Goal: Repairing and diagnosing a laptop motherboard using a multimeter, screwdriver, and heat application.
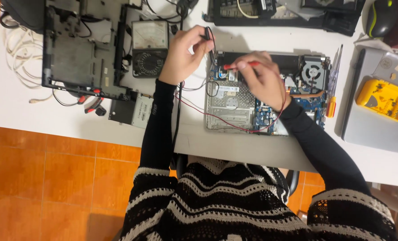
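A white surface [234, 143] carries everything, with orange floor tiles [51, 178] showing below its near edge. At its far left lies a stripped black laptop chassis [78, 53], and a silver closed laptop [377, 120] sits at the right with a yellow multimeter [385, 99] on its lid. Between them, in front of the person, lies an opened laptop base [266, 96], its blue circuit board, metal drive cover and cooling fan [314, 71] exposed. A white rectangular label [228, 89] sits on the metal cover. A silver drive [132, 110] with a pale label rests just beside the black chassis. An analog meter [150, 48] with a pale dial face stands beyond it.

The left hand [183, 53], arm stretched forward in a black sleeve, is curled with its fingers pinching a black probe [208, 35], tip pointing down at the far left corner of the opened base. The right hand [261, 76] hovers palm-down over the board, fingers pinching a red probe [241, 65] held nearly level and pointing left. Thin red wire [221, 120] trails across the metal cover.
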